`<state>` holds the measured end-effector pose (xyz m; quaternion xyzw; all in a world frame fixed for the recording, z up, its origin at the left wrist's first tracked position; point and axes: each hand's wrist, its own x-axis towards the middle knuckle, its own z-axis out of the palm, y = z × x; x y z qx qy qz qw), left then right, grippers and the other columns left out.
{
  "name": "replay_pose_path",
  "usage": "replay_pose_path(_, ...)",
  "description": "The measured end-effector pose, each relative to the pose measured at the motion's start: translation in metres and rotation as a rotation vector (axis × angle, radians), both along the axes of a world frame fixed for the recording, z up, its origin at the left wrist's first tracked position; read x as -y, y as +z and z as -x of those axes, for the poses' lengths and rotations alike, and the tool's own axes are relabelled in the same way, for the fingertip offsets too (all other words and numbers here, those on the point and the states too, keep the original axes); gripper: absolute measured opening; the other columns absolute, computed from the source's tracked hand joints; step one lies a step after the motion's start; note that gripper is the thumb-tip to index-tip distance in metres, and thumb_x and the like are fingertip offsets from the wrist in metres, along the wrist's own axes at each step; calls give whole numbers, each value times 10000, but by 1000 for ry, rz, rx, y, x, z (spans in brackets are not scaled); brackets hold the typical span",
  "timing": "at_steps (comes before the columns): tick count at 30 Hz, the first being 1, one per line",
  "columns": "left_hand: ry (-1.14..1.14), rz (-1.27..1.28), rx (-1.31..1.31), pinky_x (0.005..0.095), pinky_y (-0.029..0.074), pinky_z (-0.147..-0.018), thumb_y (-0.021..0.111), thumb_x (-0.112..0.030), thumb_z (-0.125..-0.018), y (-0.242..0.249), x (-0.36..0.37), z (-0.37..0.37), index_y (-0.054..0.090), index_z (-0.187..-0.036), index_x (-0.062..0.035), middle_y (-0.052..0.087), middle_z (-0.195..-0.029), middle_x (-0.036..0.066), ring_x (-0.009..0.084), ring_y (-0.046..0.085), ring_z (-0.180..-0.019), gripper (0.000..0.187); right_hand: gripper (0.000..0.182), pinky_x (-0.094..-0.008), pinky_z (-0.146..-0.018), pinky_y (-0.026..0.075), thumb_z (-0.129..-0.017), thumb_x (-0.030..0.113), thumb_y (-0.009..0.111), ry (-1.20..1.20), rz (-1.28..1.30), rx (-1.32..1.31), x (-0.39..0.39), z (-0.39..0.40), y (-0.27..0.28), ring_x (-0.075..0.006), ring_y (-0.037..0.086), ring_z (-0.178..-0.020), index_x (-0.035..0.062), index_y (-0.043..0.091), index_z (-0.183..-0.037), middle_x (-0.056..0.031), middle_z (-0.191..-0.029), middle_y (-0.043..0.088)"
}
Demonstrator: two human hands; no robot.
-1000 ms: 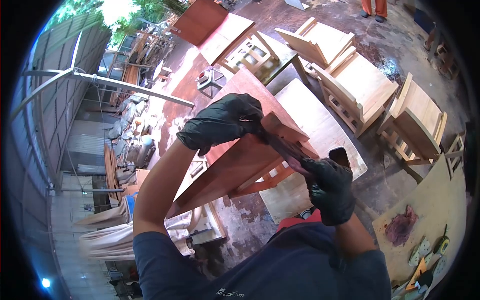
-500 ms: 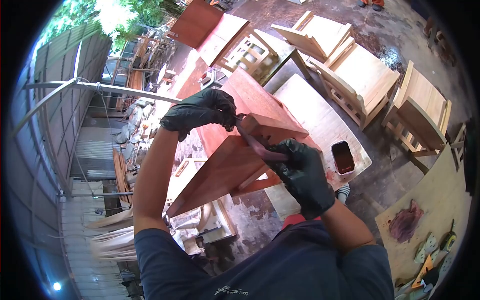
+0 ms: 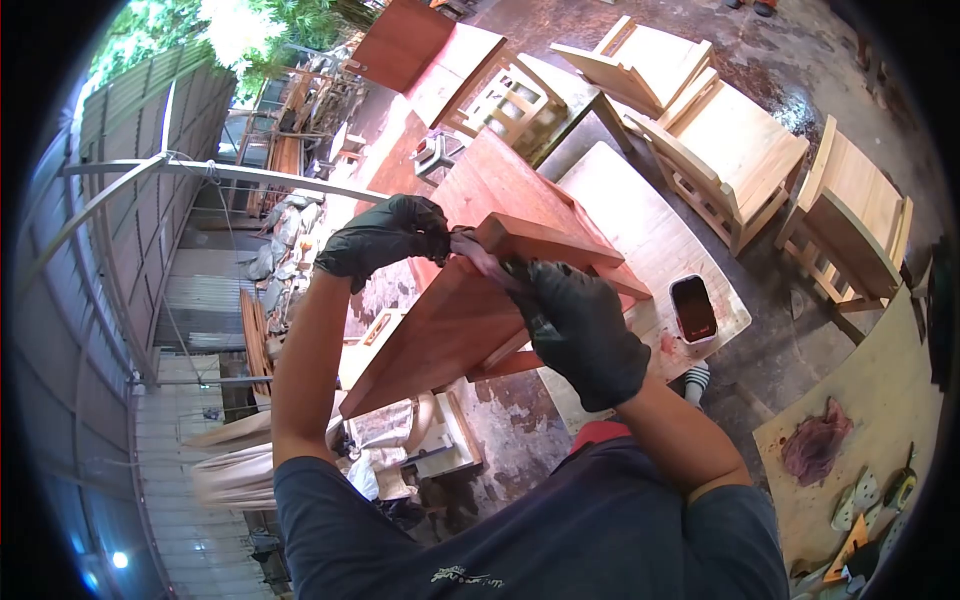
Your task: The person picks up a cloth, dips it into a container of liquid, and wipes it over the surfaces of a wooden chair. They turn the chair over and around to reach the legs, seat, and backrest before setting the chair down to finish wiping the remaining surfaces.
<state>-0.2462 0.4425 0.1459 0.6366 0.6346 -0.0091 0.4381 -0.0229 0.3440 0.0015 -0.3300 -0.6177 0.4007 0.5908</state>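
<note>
Both hands wear black gloves. A strip of dark pinkish cloth (image 3: 484,262) is stretched between them over the edge of a reddish-stained wooden chair (image 3: 440,325). My left hand (image 3: 390,238) pinches the strip's far end beside the chair's upper rail. My right hand (image 3: 582,330) is closed round the other end, close to the underside of the rail (image 3: 545,243). The chair lies tilted, its broad panel facing me. Part of the cloth is hidden by my right fingers.
A container of dark red liquid (image 3: 693,308) stands on a pale board (image 3: 735,300). Unstained chairs (image 3: 745,150) are at the upper right. A crumpled reddish rag (image 3: 817,442) and a tape measure (image 3: 902,488) lie on plywood at the lower right.
My right hand has moved up and left along the chair's edge, closer to my left hand. Less of the cloth strip shows between them. The view has shifted slightly.
</note>
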Motion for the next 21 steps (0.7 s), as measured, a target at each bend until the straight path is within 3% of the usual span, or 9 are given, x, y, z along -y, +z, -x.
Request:
replay_pose_path(3, -151, 27, 53, 332, 565, -866, 740, -10, -851, 5, -11, 2, 678, -1041, -11, 668, -1084, 82, 181, 646, -1021, 200, 226, -376, -746, 541, -894, 55, 674, 76, 71, 76, 23, -14, -8, -305, 695, -871, 41, 700, -1118, -147, -992, 710)
replay_pose_path(7, -343, 9, -210, 310, 543, -886, 734, -40, -857, 13, -12, -35, 637, -1122, -14, 661, -1080, 56, 176, 646, -991, 283, 244, -326, -784, 543, -900, -22, 652, 153, 258, -39, 42, -36, -21, -196, 697, -896, 9, 691, -1138, -121, -1001, 721)
replay_pose_path(8, -179, 131, 97, 295, 539, -891, 701, -41, -884, 6, -17, -23, 647, -1093, -5, 671, -1060, 62, 166, 652, -984, 219, 254, -312, -797, 543, -899, -43, 646, 161, 308, -68, 47, -45, -20, -168, 692, -909, -1, 687, -1146, -114, -1002, 722)
replay_pose_path(10, -449, -184, -176, 303, 494, -847, 701, -161, -883, 32, -12, -46, 735, -932, -19, 695, -966, 69, 150, 633, -916, 155, 223, -290, -805, 538, -888, -52, 655, 135, 413, -118, 64, -67, -25, -137, 676, -914, -22, 686, -1107, -108, -973, 717)
replay_pose_path(12, -264, -259, -47, 334, 478, -930, 670, -167, -906, 48, 5, -43, 728, -1028, -39, 683, -1070, 82, 208, 629, -1042, 186, 196, -286, -753, 537, -887, -12, 676, 29, 445, -203, 82, -86, -47, -127, 673, -856, -7, 690, -1082, -113, -920, 716)
replay_pose_path(15, -520, -648, -327, 401, 405, -1062, 626, -125, -903, 69, 53, -34, 647, -1233, -47, 648, -1248, 108, 266, 563, -1227, 340, 201, -288, -804, 535, -883, -41, 667, -55, 625, -207, 117, -140, -65, -129, 667, -933, -15, 678, -1081, -121, -982, 711)
replay_pose_path(18, -461, -818, -360, 435, 301, -1157, 635, -233, -898, 59, 119, -29, 560, -1376, -42, 551, -1424, 135, 305, 457, -1369, 521, 238, -304, -785, 524, -864, 39, 721, -433, 459, 428, 157, -214, -90, -148, 654, -873, 4, 660, -1091, -62, -965, 695)
replay_pose_path(20, -468, -946, -474, 457, 283, -1165, 581, -340, -948, 38, 157, -18, 527, -1409, -30, 495, -1477, 151, 324, 410, -1406, 558, 273, -299, -764, 514, -847, 101, 749, -602, 679, 301, 188, -262, -112, -154, 643, -837, 2, 657, -1084, -23, -920, 670)
replay_pose_path(21, -388, -983, -310, 475, 270, -1168, 578, -381, -947, 22, 169, -19, 523, -1407, -22, 483, -1486, 158, 337, 394, -1416, 586, 276, -280, -699, 490, -839, 115, 735, -571, 709, 9, 196, -277, -97, -139, 618, -774, 21, 662, -1088, -14, -868, 644)
